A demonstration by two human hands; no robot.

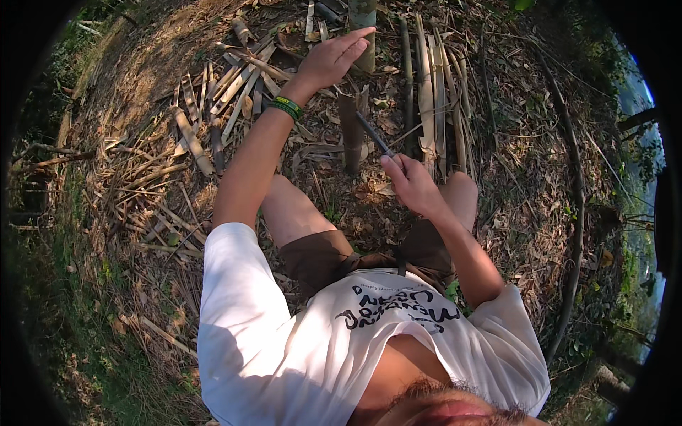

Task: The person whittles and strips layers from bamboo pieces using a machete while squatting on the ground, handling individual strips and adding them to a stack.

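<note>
My left hand (335, 59) reaches far forward, its fingers stretched out flat beside an upright greenish pole (363, 21). Whether the fingertips touch that pole I cannot tell. Closed around the handle of a knife (374, 133), my right hand (414, 186) is in front of my right knee. The long dark blade slants up and left, its tip close to a short brown upright post (351, 135) that looks like a bamboo stump. The handle is mostly hidden in my fist.
Split bamboo strips (238, 85) lie heaped at the far left. Long pale strips (430, 92) and a dark green bamboo pole (407, 85) lie at the far right. A thin curved branch (574, 177) runs along the right side. Dry leaves cover the sloping ground.
</note>
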